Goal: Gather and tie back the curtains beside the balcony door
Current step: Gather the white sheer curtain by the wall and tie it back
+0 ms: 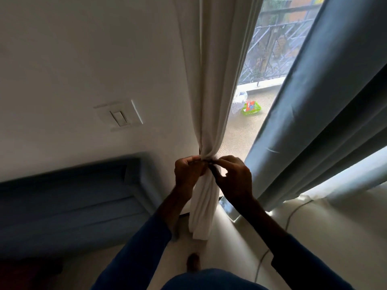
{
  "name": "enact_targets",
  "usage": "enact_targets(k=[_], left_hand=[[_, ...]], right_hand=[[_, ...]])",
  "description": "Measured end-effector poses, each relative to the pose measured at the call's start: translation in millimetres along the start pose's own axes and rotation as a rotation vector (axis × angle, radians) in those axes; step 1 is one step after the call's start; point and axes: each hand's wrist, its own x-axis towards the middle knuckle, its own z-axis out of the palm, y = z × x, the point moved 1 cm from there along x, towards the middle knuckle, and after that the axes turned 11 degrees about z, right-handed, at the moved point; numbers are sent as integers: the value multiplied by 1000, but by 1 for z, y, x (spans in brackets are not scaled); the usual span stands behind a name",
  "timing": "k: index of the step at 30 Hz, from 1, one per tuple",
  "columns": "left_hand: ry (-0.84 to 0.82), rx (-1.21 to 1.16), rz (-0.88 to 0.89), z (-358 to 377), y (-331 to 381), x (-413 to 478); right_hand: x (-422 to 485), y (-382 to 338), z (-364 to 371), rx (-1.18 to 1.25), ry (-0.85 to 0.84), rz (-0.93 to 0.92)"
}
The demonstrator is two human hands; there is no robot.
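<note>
View: looking down from head height at two hands working on a curtain beside a glass balcony door.
White curtain (211, 80): hangs down the middle, against the wall's (83, 59) right edge. It is drawn into a narrow waist low down. Below that it falls in a loose bundle, ending just above the floor (226, 248).
Tie (210, 162): a thin dark band at the curtain's waist, between the two hands. It is small and mostly hidden.
Left hand (187, 171): at the left of the waist, fingers (194, 161) curled tight round the gathered cloth.
Right hand (233, 176): at the right of the waist, thumb and fingers (222, 162) pinched narrow on the tie's end.
Sleeves: dark blue, pushed back to mid-forearm on both arms.
Grey curtain (324, 122): heavy blue-grey folds hanging at the right, apart from the white one.
Balcony (247, 132): seen through the glass between the two curtains, with a tan floor and a metal railing (272, 49) at its far edge.
Basket (251, 107): bright green, on the balcony floor near the far kerb.
Switch (119, 117): a white rocker plate on the wall, left of the white curtain.
Blue furniture (73, 195): a blurred padded piece against the wall at the lower left.
Cable (293, 214): a thin white line along the floor at the right.
Foot (193, 262): bare, on the floor below the hands.
</note>
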Motion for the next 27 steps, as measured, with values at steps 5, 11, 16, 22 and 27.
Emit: enact_targets(k=[5, 11, 16, 22, 27], left_hand=[[-53, -75, 23, 5, 1, -1], [-63, -114, 5, 5, 1, 1], [-52, -96, 8, 5, 2, 10], [-55, -70, 12, 10, 5, 19], [-75, -50, 42, 15, 6, 20]], right_hand=[[12, 2, -1, 68, -26, 12], [9, -4, -2, -142, 101, -122], [10, 6, 6, -207, 29, -253], [22, 11, 11, -259, -251, -178], [41, 8, 0, -263, -365, -87]])
